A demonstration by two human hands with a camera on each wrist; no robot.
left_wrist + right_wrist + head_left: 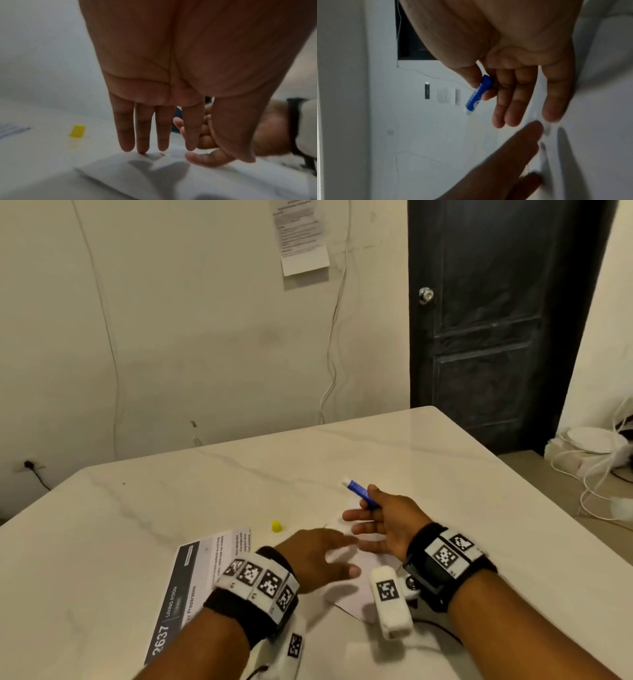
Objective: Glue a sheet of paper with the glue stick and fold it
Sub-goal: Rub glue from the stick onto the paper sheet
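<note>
A white sheet of paper (356, 594) lies on the marble table (205, 491) beneath both hands. My left hand (322, 556) is flat, its straight fingers (142, 135) touching the paper (154, 175). My right hand (380, 525) pinches a blue glue stick (359, 493) between thumb and index finger, white tip pointing away; its other fingers (513, 108) are stretched out over the sheet. The glue stick (477, 93) is uncapped. Its yellow cap (276, 526) stands on the table left of the hands, also visible as the yellow cap (78, 131) in the left wrist view.
A printed instruction card (191, 583) with a dark band lies at the front left, partly under my left wrist. A dark door (496, 320) stands behind the table's far right corner. Cables and a white object (589, 450) lie on the floor at right.
</note>
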